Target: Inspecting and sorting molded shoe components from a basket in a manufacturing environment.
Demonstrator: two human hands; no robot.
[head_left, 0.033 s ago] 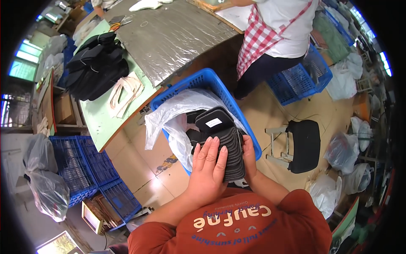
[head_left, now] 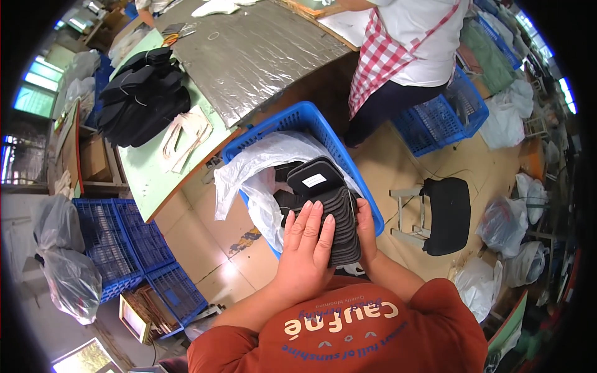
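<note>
A stack of dark grey and black flat pads (head_left: 344, 230) with rounded corners stands on edge between my two hands, over the near end of a blue plastic basket (head_left: 305, 112). My left hand (head_left: 303, 248) presses against its left side, fingers stretched forward along it. On the right side my right hand (head_left: 368, 233) grips the stack, its thumb and some fingers partly hidden. Just beyond the stack lies a black pad with a white label (head_left: 315, 180). More black pieces show inside the white plastic bag (head_left: 264, 158) lining the basket.
A large table (head_left: 249, 56) with a pale green side stands ahead, carrying a heap of black pieces (head_left: 143, 99) and off-white strips (head_left: 186, 133). A co-worker in a checked apron (head_left: 379, 59) stands at its right. A black-topped stool (head_left: 448, 214) is at right, blue crates (head_left: 115, 248) at left.
</note>
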